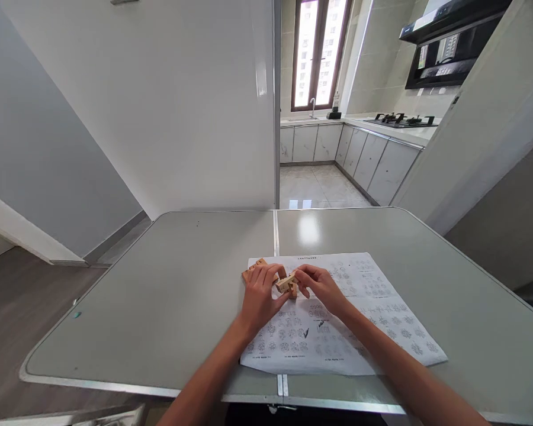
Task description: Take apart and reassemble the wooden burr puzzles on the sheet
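Small notched wooden puzzle pieces (285, 284) sit between my two hands, over a printed instruction sheet (337, 331). My left hand (263, 293) curls around them from the left, its thumb and fingers closed on the wood. From the right, my right hand (317, 285) pinches the end of a pale wooden piece with thumb and fingertips. Another wooden piece with dark marks (260, 261) lies partly under my left fingers, at the sheet's upper left. How the pieces fit together is partly hidden by my fingers.
The grey folding table (160, 307) has a metal centre seam and metal edges. A small green bit (77, 315) lies near its left edge. Beyond the table stand a white wall panel (195, 118) and a kitchen with a stove (400, 120).
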{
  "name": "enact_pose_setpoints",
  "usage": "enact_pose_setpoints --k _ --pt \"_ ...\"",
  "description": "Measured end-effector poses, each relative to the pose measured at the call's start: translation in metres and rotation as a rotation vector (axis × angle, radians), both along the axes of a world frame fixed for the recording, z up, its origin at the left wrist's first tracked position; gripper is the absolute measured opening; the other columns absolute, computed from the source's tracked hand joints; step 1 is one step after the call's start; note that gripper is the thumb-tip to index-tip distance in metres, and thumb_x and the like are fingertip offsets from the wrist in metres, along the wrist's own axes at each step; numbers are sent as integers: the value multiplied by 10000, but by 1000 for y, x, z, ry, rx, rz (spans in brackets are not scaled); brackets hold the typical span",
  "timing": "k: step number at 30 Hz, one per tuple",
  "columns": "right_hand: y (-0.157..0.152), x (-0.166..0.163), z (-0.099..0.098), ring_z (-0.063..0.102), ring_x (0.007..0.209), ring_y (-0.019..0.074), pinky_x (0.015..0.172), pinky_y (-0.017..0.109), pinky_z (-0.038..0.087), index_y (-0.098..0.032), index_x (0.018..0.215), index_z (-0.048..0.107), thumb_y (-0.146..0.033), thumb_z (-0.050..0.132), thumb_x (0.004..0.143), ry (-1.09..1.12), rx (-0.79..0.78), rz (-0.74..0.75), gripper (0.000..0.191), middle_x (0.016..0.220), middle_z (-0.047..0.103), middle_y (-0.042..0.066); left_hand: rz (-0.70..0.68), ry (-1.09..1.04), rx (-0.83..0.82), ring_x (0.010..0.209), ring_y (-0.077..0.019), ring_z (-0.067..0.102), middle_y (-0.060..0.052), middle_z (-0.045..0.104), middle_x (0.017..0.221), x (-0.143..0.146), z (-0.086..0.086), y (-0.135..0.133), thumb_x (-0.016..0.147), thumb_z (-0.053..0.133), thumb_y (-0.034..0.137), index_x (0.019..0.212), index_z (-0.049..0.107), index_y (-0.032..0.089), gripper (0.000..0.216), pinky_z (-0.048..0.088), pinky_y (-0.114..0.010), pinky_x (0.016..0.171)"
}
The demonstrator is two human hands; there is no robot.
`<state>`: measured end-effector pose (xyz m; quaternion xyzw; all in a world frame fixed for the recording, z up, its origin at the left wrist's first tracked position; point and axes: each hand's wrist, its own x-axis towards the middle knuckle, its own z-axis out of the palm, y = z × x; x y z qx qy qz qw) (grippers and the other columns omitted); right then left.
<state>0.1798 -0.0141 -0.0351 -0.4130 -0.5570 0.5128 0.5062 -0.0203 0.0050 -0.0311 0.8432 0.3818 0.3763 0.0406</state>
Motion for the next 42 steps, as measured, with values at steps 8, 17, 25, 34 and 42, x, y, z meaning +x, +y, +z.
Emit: enact_pose_setpoints --k 8,17,25,34,42 --pt "4 6 4 442 570 125 607 284 392 -205 937 666 -572 632 941 103 -1 -100 368 654 502 -40 63 -19 -37 1225 -296 594 -84 648 1303 -8 -3 10 830 804 290 1359 490 278 616 464 -462 1040" --pt "13 14 -7 516 673 189 637 310 408 -232 863 609 -526 337 1051 -361 90 -306 442 739 553 7 23 41 -134 1307 -328 535 -91 628 1343 -7 -10 12 845 798 345 1476 419 293 739 425 -510 1089" --pt "12 14 -16 628 783 198 723 324 462 -244 849 576 -344 271 1066 -851 148 -218 387 917 658 38 -5 57 -198 1291 -333 534 -109 644 1301 -8 -15 14 774 859 321 1455 474 275 784 427 -531 1078" --pt "11 11 -18 661 835 216 689 318 431 -237 983 591 -337 310 1071 -949 136 -249 311 1016 699 57 -20 74 -236 1330 -333 517 -139 636 1308 -7 -20 16 782 846 354 1438 523 253 738 443 -533 1074" --pt "11 8 -22 676 835 225 698 327 446 -227 983 625 -354 380 1061 -953 167 -265 287 1016 718 70 -56 92 -226 1319 -327 525 -100 662 1281 -8 -20 16 815 818 341 1348 576 267 590 446 -524 1080"
